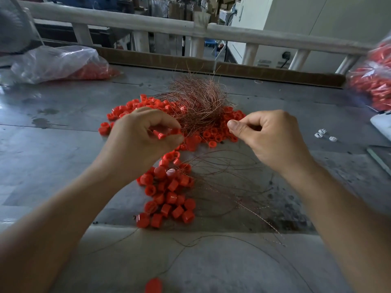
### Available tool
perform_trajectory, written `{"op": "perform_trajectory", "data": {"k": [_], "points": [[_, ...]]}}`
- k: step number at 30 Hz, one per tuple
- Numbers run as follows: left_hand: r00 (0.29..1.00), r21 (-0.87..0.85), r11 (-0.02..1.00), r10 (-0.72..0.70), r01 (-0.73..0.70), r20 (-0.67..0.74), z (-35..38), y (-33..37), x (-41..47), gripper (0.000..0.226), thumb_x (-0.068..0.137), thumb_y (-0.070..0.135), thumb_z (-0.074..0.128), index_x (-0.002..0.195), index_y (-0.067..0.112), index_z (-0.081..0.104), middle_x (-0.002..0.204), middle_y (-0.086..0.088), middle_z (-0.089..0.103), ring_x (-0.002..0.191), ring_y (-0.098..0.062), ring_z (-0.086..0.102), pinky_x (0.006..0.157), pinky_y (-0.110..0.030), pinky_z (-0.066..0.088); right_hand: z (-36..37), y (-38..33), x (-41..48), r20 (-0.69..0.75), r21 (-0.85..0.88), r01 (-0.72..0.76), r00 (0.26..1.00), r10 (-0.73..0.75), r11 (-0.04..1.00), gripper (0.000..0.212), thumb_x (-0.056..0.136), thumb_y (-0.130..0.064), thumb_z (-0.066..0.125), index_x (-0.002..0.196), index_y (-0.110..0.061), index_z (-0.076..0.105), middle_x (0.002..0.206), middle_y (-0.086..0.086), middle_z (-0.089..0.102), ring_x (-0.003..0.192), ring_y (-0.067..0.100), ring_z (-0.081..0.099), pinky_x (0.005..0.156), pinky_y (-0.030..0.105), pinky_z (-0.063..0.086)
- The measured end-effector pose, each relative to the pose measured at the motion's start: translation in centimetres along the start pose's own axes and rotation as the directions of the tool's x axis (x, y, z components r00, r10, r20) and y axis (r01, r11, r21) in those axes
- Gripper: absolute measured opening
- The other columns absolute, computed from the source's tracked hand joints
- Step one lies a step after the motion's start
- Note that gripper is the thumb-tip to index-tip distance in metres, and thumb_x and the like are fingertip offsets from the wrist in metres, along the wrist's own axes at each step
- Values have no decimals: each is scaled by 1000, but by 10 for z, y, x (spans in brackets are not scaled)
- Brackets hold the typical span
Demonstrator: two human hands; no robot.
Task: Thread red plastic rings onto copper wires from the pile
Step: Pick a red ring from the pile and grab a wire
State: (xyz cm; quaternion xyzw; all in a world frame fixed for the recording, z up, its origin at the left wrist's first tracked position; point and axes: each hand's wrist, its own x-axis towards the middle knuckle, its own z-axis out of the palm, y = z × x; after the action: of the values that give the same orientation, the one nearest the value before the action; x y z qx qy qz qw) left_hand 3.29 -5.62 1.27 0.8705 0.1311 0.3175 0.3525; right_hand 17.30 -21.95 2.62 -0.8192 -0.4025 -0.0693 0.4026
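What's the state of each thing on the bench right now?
left hand: pinching red rings
right hand: pinched shut, wire too thin to confirm
copper wire bundle: tangled, on loose rings
threaded rings: heaped near the table edge, wires trailing right
left plastic bag: lying slumped, red parts inside
right plastic bag: blurred, full

Small red plastic rings (pixel 159 134) are pinched at the left fingertips (pixel 169 138); beyond lies the tangled copper wire bundle (pixel 197 102) (resting on more rings).
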Motion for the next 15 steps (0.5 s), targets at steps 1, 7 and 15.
{"op": "perform_trajectory", "data": {"k": [1,7,15], "points": [[1000,23,1000,3,-4,24,3,0,-1,18,66,29,71,74,41,60,86,12,62,75,-1,57,73,-18,47,1,0,0,4,-13,0,1000,0,1000,24,83,-34,64,73,-14,72,42,-21,49,43,-10,48,46,5,31],[1000,182,983,-15,10,27,16,0,1,18,69,23,76,87,22,74,73,30,54,67,23,49,64,4,32,3,-6,-4,34,-69,0,999,2,998,22,83,-35,63,75,-16,72,61,-6,65,48,10,55,53,27,44],[1000,220,975,16,-14,-5,17,5,-1,18,71,25,75,89,23,74,85,6,66,74,-7,56,69,-24,44,4,-7,-5,49,-87,-7,999,11,996,22,83,-35,63,75,-17,71,68,0,69,61,17,63,60,32,50]]}}
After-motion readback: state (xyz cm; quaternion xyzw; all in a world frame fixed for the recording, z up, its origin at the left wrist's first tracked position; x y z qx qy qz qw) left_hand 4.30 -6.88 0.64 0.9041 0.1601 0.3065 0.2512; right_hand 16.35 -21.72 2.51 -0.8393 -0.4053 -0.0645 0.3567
